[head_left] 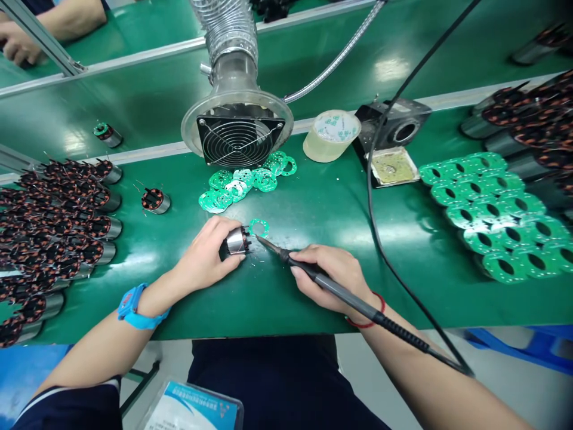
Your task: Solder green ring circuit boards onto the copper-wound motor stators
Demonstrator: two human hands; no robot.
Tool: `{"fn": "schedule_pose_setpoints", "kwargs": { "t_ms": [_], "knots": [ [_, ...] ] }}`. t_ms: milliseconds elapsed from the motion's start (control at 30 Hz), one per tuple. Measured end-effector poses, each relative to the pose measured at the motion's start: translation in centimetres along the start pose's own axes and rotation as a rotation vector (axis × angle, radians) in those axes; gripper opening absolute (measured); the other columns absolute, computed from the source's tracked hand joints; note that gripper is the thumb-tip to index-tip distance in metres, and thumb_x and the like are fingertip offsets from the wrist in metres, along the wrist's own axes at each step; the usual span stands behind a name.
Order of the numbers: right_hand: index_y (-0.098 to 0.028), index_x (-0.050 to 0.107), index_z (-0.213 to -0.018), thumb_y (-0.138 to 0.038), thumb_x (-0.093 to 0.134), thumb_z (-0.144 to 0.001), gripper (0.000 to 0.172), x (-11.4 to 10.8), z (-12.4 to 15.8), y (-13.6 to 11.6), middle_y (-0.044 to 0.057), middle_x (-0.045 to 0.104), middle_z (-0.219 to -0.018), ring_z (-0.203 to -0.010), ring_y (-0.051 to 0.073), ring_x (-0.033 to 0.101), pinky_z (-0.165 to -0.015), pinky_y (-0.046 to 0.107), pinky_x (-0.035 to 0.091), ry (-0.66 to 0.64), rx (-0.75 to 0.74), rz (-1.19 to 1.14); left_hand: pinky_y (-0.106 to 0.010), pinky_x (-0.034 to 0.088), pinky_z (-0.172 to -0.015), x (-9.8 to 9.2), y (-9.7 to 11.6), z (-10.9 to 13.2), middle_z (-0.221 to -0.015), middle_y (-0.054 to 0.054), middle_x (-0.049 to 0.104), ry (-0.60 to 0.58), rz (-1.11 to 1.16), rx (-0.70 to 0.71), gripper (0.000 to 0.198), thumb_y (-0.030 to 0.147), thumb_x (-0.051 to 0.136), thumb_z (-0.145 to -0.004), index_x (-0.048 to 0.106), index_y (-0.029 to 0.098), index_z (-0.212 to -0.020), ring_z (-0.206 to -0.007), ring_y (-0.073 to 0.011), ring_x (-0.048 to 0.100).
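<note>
My left hand is closed round a motor stator, a silver cylinder lying on its side with its dark wired end facing right. In my right hand is a soldering iron, gripped like a pen. Its tip points left and comes close to the stator's wired end; I cannot tell whether they touch. A single green ring-shaped circuit board lies just beyond the tip. Several more green ring boards are heaped farther back. Small bits of solder or wire are scattered beside the stator.
Many stators crowd the left side; one stator stands apart. A fume extractor fan hangs at the back, beside a tape roll and a soldering iron stand. Rows of green boards lie right. The iron's cable loops across.
</note>
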State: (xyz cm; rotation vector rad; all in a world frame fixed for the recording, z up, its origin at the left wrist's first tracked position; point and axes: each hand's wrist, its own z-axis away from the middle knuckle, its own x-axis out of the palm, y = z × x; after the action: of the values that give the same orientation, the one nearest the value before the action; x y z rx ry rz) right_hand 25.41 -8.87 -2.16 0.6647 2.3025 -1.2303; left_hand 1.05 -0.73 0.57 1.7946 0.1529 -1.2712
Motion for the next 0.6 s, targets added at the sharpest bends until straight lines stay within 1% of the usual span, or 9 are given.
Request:
{"fn": "schedule_pose_setpoints", "kwargs": {
  "t_ms": [100,233,333,400,600],
  "knots": [
    [-0.025,0.065,-0.088,-0.025,0.058,-0.084,0.008,0.0,0.11,-0.02,0.001,0.074,-0.072,-0.057,0.015,0.069,-0.055,0.026,0.055,0.004,0.015,0.016,-0.042,0.047,-0.095,0.07,-0.01,0.05,-0.116,-0.01,0.056,0.01,0.003,-0.001,0.04,0.023,0.062,-0.084,0.047,0.021,-0.121,-0.11,-0.0244,0.053],
    [-0.024,0.065,-0.09,-0.024,0.058,-0.085,0.009,-0.12,0.24,-0.04,0.001,0.074,-0.072,-0.057,0.015,0.069,-0.052,0.025,0.054,0.082,0.064,0.003,-0.041,0.047,-0.094,0.05,0.06,0.13,-0.115,-0.01,0.056,0.014,0.004,-0.008,0.04,0.024,0.063,-0.083,0.046,0.02,-0.12,-0.109,-0.024,0.053],
    [-0.023,0.065,-0.089,-0.021,0.06,-0.083,0.008,-0.14,0.26,-0.1,0.0,0.074,-0.071,-0.054,0.014,0.067,-0.049,0.024,0.053,0.115,0.058,-0.019,-0.041,0.047,-0.095,0.0,0.12,0.14,-0.115,-0.01,0.055,0.005,0.006,-0.006,0.04,0.024,0.062,-0.084,0.046,0.019,-0.12,-0.109,-0.0241,0.053],
    [-0.023,0.066,-0.088,-0.021,0.06,-0.083,0.008,-0.11,0.22,-0.14,0.0,0.074,-0.071,-0.054,0.014,0.067,-0.049,0.023,0.052,0.104,0.057,-0.03,-0.042,0.047,-0.095,-0.01,0.1,0.12,-0.115,-0.01,0.055,-0.002,0.012,-0.003,0.04,0.023,0.062,-0.083,0.046,0.019,-0.12,-0.11,-0.0241,0.053],
    [-0.023,0.067,-0.085,-0.026,0.059,-0.084,0.008,0.04,0.15,-0.2,0.0,0.073,-0.069,-0.053,0.014,0.067,-0.048,0.024,0.053,0.054,0.122,-0.011,-0.044,0.046,-0.096,0.05,-0.04,0.12,-0.116,-0.01,0.054,-0.018,0.023,-0.013,0.039,0.023,0.062,-0.084,0.046,0.02,-0.119,-0.11,-0.0246,0.052]
  ]
}}
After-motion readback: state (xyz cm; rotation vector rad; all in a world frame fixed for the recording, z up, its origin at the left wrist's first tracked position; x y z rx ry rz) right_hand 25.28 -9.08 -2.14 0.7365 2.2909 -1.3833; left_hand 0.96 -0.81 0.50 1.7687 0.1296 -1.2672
